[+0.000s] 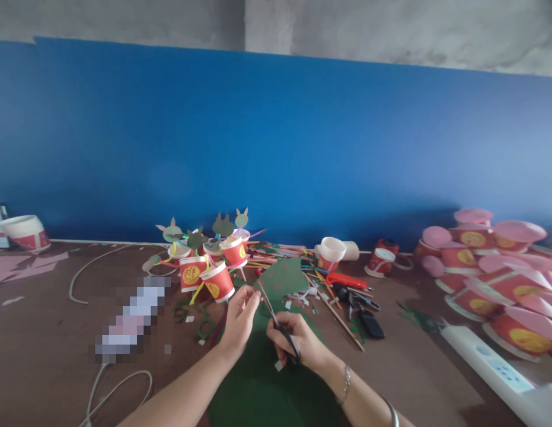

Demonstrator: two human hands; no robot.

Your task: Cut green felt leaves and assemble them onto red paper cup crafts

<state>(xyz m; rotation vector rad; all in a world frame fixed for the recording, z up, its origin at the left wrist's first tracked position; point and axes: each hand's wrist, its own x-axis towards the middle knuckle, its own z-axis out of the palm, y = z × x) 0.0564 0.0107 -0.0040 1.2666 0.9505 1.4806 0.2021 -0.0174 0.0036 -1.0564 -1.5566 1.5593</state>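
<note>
My right hand (296, 338) holds a pair of scissors (271, 309) by its dark handles. The blades point up and left, toward the fingertips of my left hand (240, 320). Those left fingers are pinched together; whatever they hold is too small to make out. Beneath both hands lies a large sheet of dark green paper (262, 391). A lighter green piece of paper with reddish spots (282, 279) is just beyond my hands. Left of it, red-and-white paper cups (217, 282) carry animal-shaped paper cutouts (223, 225) on top.
Coloured sticks, a red tool (347, 280) and a black key fob (371, 324) lie to the right. Many pink-topped cups (480, 255) are piled at far right, behind a white power strip (487, 362). A blurred-out object (131, 320) with a cable lies left.
</note>
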